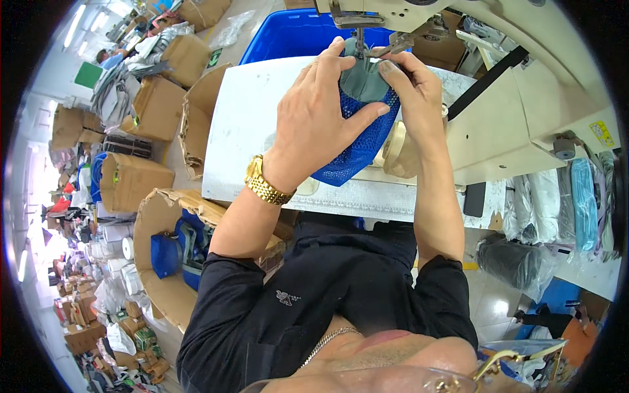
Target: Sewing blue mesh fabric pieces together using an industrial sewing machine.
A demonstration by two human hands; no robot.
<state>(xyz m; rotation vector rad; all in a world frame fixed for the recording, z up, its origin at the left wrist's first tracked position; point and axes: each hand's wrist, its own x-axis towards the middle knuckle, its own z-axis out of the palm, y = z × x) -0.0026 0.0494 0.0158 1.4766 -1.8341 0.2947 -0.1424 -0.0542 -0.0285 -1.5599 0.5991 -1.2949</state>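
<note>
A grey-green fabric piece joined to blue mesh lies under the presser foot of a sewing machine. The mesh hangs down toward me over the white work table. My left hand rests along the left side of the piece, fingers stretched out and thumb spread over the mesh. On the other side, my right hand pinches the fabric's right edge between thumb and fingers, close to the presser foot. The needle tip is too small to make out.
Behind the table stands a blue bin. An opened cardboard box with blue pieces is at my left, another box beyond it. A flat black object lies at the table's right front. Plastic-wrapped bundles are at the right.
</note>
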